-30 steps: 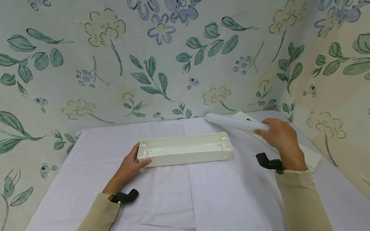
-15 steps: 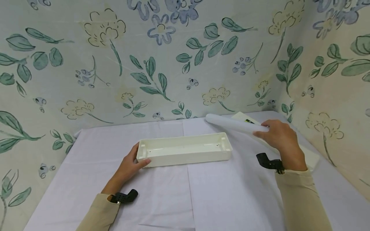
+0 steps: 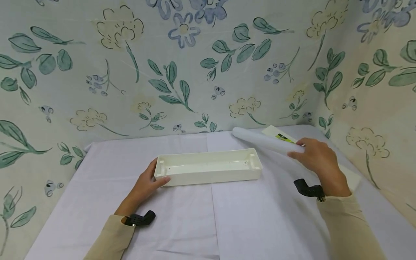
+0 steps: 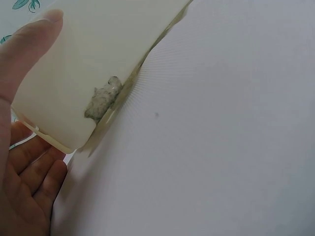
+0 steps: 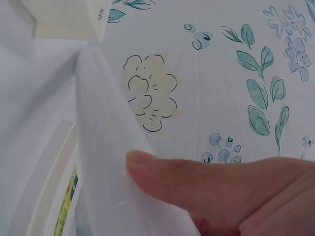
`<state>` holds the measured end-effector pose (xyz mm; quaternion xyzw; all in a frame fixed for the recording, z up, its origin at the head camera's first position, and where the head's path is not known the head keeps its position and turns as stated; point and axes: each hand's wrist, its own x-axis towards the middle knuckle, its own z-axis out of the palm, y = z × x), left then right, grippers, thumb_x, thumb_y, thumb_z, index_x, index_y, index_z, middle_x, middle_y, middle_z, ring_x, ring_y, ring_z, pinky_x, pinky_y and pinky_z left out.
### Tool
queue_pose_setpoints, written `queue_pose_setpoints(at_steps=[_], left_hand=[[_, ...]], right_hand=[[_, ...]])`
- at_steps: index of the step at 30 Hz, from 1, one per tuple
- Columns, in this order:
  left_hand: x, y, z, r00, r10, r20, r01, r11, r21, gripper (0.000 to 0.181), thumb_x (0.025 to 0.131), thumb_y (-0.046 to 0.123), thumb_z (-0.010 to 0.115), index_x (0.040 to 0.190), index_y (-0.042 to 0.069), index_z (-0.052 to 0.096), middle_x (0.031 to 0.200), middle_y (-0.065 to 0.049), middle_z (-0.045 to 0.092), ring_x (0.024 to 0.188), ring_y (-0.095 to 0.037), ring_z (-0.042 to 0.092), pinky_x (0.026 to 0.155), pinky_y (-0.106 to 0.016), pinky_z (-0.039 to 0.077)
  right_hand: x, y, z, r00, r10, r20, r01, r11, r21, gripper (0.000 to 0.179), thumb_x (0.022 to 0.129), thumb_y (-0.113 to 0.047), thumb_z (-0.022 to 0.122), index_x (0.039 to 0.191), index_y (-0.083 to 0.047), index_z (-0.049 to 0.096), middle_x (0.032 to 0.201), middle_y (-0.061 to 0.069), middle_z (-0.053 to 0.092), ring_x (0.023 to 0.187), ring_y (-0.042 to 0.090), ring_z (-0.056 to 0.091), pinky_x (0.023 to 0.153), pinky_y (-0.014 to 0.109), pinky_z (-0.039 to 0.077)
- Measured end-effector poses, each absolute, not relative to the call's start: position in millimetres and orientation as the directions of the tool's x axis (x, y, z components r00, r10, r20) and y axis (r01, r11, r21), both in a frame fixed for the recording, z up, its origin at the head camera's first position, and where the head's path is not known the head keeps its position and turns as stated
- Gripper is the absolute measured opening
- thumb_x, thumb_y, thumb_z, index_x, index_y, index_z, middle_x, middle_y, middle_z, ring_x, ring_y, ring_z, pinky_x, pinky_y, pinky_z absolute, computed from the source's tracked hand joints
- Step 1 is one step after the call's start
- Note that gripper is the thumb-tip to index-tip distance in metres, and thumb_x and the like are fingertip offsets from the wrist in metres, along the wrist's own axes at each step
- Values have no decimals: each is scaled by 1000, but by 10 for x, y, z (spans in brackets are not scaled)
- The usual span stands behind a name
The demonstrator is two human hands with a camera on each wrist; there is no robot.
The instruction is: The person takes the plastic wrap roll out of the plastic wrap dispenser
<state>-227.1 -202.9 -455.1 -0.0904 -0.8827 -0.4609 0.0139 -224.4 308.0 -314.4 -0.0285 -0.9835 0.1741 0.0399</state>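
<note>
A long cream-white plastic tray (image 3: 211,178) with low walls sits at mid-table. My left hand (image 3: 146,184) grips its left end, thumb on the front wall and fingers behind the end. The left wrist view shows a grey stain on the tray's wall (image 4: 103,101). Farther right, my right hand (image 3: 318,159) holds a rolled white sheet or tube (image 3: 263,139) by its near end, slanting toward the back wall. The right wrist view shows the thumb (image 5: 172,179) pressed along this roll (image 5: 106,147); the other fingers are mostly hidden.
Under and behind the roll lies a long cream flat piece (image 3: 350,177), partly covered by the roll and right arm, with a yellow-green label (image 3: 284,138). A white cloth (image 3: 182,224) covers the table. Floral-patterned walls (image 3: 178,72) rise behind and at right.
My right hand has shifted slightly right and toward me, along with the near end of the roll. More of the yellow-green label shows. The left hand and tray have stayed put.
</note>
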Motion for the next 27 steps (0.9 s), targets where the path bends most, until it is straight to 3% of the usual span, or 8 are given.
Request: queue_pose_setpoints(at_steps=[8, 17, 27], left_hand=[[-2262, -2016, -4533, -985, 140, 101, 164, 571, 805, 94, 85, 48, 70, 155, 20, 15, 157, -11, 26, 143, -37, 21, 110, -63, 18], [-2265, -2022, -4554, -983, 146, 112, 176, 563, 808, 93, 85, 46, 70, 155, 20, 15, 157, -11, 27, 143, -37, 21, 110, -63, 18], [-2262, -2027, -4549, -983, 144, 116, 178, 557, 811, 95, 84, 49, 71, 155, 21, 16, 156, -9, 27, 143, -35, 22, 110, -63, 19]], right_hand=[[-2243, 3176, -3248, -995, 29, 93, -7, 930, -367, 67, 84, -41, 72, 128, 6, 51, 117, 32, 54, 85, 40, 52, 60, 40, 41], [-2246, 3265, -3364, -995, 13, 97, -26, 922, -386, 74, 83, -48, 71, 131, 5, 51, 130, 36, 47, 98, 45, 51, 68, 48, 44], [-2256, 3331, -3525, -992, 55, 114, -4, 889, -458, 76, 81, -49, 74, 131, 3, 52, 126, 34, 51, 92, 40, 51, 61, 37, 47]])
